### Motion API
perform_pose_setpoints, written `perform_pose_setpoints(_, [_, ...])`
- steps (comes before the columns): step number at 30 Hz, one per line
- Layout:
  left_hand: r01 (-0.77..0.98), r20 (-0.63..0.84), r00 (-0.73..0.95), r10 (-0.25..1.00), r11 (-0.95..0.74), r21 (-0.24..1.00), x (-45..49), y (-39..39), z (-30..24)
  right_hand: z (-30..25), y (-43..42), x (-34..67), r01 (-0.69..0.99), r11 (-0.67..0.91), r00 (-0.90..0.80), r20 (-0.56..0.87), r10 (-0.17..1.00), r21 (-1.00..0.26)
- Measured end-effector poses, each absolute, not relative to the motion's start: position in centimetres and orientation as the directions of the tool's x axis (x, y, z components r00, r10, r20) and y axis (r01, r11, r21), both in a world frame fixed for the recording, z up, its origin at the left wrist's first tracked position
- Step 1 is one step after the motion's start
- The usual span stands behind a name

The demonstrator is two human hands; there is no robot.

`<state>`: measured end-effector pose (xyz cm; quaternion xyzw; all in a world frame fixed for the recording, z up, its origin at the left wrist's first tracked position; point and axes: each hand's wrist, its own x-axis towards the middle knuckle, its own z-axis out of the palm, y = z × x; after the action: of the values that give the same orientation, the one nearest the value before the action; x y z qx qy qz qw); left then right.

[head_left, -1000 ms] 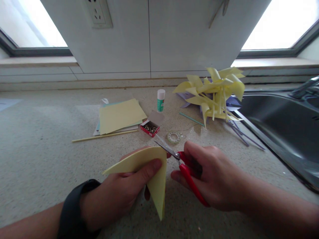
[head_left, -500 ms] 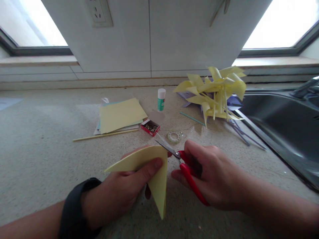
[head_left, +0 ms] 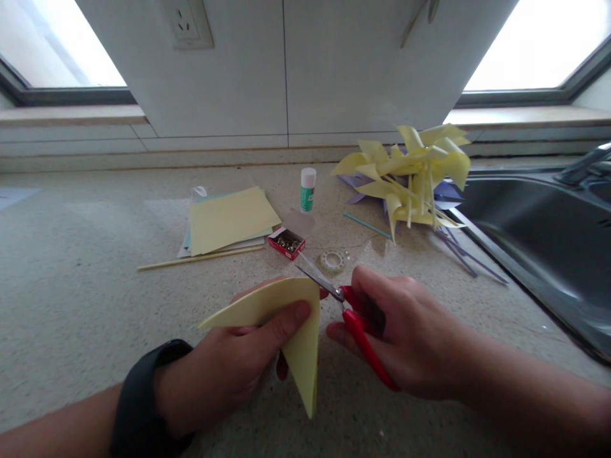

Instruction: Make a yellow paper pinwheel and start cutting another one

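My left hand [head_left: 238,362], with a dark band at the wrist, pinches a folded sheet of yellow paper [head_left: 303,375], thumb on the near face and fingers mostly hidden behind. The paper bends outward to the left, and one corner points down. In my right hand [head_left: 405,337] are red-handled scissors [head_left: 365,346], gripped by the loops. Their metal blades reach up and left over the paper's upper right corner. One blade shows above the fold; where the other lies is hard to see.
Behind my hands lie a stack of coloured paper [head_left: 233,219], a thin wooden stick [head_left: 200,258], a small red box of metal fasteners [head_left: 287,243], a tape roll [head_left: 333,259] and a glue stick [head_left: 308,189]. Yellow paper pinwheels [head_left: 415,168] are piled beside the sink [head_left: 534,235].
Both hands, the paper and the scissors hold almost the same pose. The whole view has shifted very slightly.
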<state>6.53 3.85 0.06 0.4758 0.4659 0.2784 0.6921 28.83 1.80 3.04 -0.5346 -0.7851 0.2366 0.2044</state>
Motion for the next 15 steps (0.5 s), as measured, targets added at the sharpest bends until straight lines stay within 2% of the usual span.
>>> perform_pose_setpoints(12, [0.117,-0.43,0.367,0.825,0.418,0.901,6.19,3.73,-0.36,2.77,1.76,28.92,0.757,0.324,-0.336,0.086,0.938,-0.568])
perform_pose_setpoints(15, [0.085,-0.436,0.37,0.82,0.438,0.895,6.33,3.74,-0.21,2.67,1.71,28.9,0.766,0.32,-0.331,0.084,0.94,-0.557])
